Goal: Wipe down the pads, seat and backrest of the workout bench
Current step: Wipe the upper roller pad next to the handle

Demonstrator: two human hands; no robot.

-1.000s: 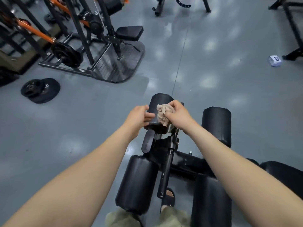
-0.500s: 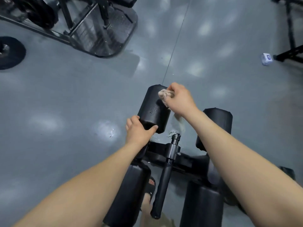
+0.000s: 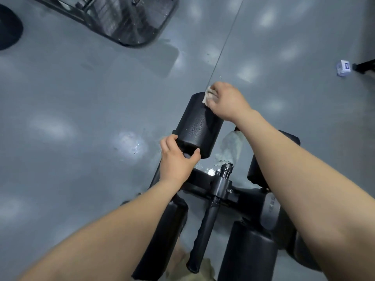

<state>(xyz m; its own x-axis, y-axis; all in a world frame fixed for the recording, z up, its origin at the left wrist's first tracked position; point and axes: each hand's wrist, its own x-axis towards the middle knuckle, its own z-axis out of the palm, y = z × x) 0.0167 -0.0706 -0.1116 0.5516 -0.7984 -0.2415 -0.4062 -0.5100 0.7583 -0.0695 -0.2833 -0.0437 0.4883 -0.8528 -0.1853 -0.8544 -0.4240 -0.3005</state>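
A black foam roller pad (image 3: 199, 124), beaded with droplets, sits at centre. The left hand (image 3: 176, 159) clamps its six o'clock end. The right hand (image 3: 227, 100), fist pinching a pale cloth (image 3: 208, 96), presses at its one o'clock end. Best: steady the pad, wipe lengthwise in overlapping passes until dry.

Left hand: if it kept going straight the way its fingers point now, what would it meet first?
The left hand already grips the near end of the upper-left roller pad, so the pad itself blocks that line. Beyond it is only grey floor, though depth is hard to judge.
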